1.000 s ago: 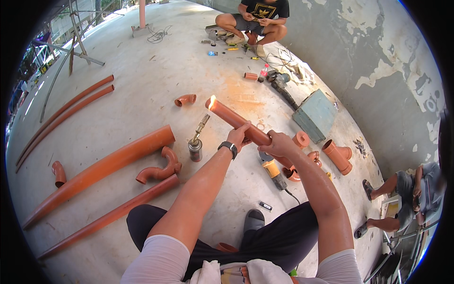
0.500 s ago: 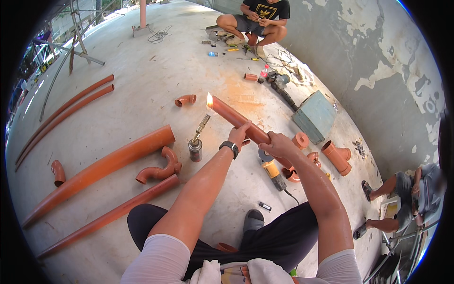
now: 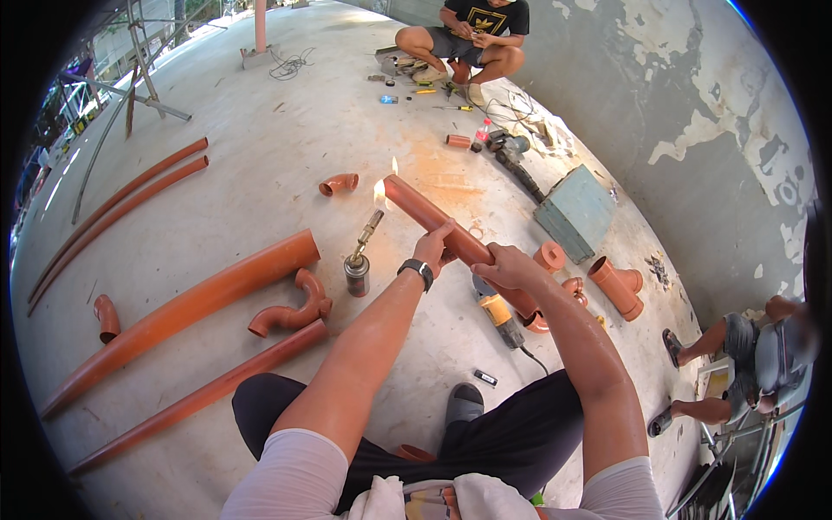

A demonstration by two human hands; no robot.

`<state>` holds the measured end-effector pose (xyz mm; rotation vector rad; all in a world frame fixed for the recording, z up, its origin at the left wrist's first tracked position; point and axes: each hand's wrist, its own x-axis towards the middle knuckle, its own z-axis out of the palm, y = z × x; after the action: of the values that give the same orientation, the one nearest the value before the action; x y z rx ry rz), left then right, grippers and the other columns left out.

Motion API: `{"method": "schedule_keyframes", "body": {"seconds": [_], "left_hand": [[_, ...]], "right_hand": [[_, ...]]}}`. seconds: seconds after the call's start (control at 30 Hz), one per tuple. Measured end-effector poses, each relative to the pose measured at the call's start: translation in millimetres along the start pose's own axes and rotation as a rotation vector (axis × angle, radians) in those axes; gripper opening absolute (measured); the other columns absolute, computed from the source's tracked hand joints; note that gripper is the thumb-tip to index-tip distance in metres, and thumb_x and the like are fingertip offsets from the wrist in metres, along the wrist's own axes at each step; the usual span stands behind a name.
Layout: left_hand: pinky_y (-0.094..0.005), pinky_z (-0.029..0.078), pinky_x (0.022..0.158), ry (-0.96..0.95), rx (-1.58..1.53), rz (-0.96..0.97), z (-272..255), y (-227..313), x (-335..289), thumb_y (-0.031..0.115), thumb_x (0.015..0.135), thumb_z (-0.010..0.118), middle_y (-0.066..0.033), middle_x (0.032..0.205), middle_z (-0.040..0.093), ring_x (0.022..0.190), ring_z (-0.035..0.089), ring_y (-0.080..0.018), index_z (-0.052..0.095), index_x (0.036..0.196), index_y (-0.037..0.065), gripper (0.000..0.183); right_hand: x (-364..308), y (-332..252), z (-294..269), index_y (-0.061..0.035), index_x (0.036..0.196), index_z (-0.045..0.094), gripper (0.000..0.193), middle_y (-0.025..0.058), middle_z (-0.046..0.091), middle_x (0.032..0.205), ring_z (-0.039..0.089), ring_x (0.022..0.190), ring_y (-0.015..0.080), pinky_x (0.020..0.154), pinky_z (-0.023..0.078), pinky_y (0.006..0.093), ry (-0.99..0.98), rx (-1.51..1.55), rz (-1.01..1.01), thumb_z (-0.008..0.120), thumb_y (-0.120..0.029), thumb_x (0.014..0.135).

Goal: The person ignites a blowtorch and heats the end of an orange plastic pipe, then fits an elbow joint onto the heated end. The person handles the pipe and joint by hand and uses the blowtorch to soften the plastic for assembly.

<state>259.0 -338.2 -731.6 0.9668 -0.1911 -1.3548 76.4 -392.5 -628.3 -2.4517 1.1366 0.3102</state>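
An orange-brown plastic pipe (image 3: pixel 422 208) slants across the middle, its far end up and to the left. My left hand (image 3: pixel 432 246) is wrapped round its middle, with a dark watch on the wrist. Nearer me, my right hand (image 3: pixel 511 264) grips the same pipe from above. A gas torch (image 3: pixel 358 269) stands upright on the floor with its nozzle angled toward the pipe's far end. Its flame (image 3: pixel 380 191) burns beside that end, and a smaller flame shows just above the rim. Below my right hand lies a yellow and black angle grinder (image 3: pixel 499 317).
Thick and thin orange pipes (image 3: pixel 199 303) lie left; an elbow (image 3: pixel 339 184) and a trap fitting (image 3: pixel 295 308) are nearby. Right are a tee (image 3: pixel 617 286), a grey-green case (image 3: pixel 576 212) and a power tool (image 3: pixel 517 165). One person (image 3: pixel 477 39) squats far off; another (image 3: pixel 754 355) is at right.
The pipe's far end has shifted slightly relative to the flame, and a small separate flame now shows above its rim. Both hands keep their hold. The person at right has moved an arm.
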Motion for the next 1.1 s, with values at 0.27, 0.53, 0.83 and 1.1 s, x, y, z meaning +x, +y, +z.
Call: {"method": "schedule_keyframes", "body": {"seconds": [0.27, 0.53, 0.83, 1.1], "left_hand": [[-0.0418, 0.056, 0.086, -0.005, -0.067, -0.036, -11, 4, 9, 0.039, 0.095, 0.07, -0.0077, 0.111, 0.066, 0.101, 0.065, -0.022, 0.06, 0.122, 0.01, 0.04], [-0.0435, 0.058, 0.087, 0.017, -0.01, -0.064, 3, 3, -1, 0.034, 0.097, 0.066, -0.0114, 0.114, 0.063, 0.102, 0.064, -0.0281, 0.057, 0.124, 0.011, 0.036], [-0.0467, 0.057, 0.085, 0.046, -0.064, -0.028, -13, -2, 10, 0.045, 0.096, 0.067, -0.0087, 0.113, 0.065, 0.104, 0.065, -0.023, 0.058, 0.123, 0.01, 0.045], [-0.0439, 0.056, 0.091, 0.063, 0.063, -0.009, -4, -4, 7, 0.048, 0.096, 0.07, -0.0076, 0.113, 0.065, 0.106, 0.064, -0.024, 0.06, 0.122, 0.012, 0.046]], "right_hand": [[-7, -20, -2, 0.0009, 0.114, 0.063, 0.073, 0.0231, 0.072, 0.101, 0.071, 0.096, 0.0383, 0.085, 0.054, 0.0469, 0.11, -0.142, 0.0, 0.077, -0.061, 0.078], [-1, -6, 7, -0.0008, 0.113, 0.063, 0.073, 0.0216, 0.072, 0.103, 0.071, 0.094, 0.0376, 0.085, 0.055, 0.0453, 0.137, -0.197, -0.015, 0.081, -0.059, 0.074], [5, -10, 2, -0.0002, 0.116, 0.063, 0.072, 0.0227, 0.072, 0.108, 0.071, 0.097, 0.0372, 0.086, 0.056, 0.0437, -0.014, -0.032, 0.008, 0.081, -0.056, 0.074], [0, -12, 7, -0.0014, 0.117, 0.06, 0.073, 0.0205, 0.071, 0.103, 0.069, 0.098, 0.0378, 0.087, 0.055, 0.0449, 0.159, -0.119, -0.057, 0.084, -0.052, 0.071]]}}
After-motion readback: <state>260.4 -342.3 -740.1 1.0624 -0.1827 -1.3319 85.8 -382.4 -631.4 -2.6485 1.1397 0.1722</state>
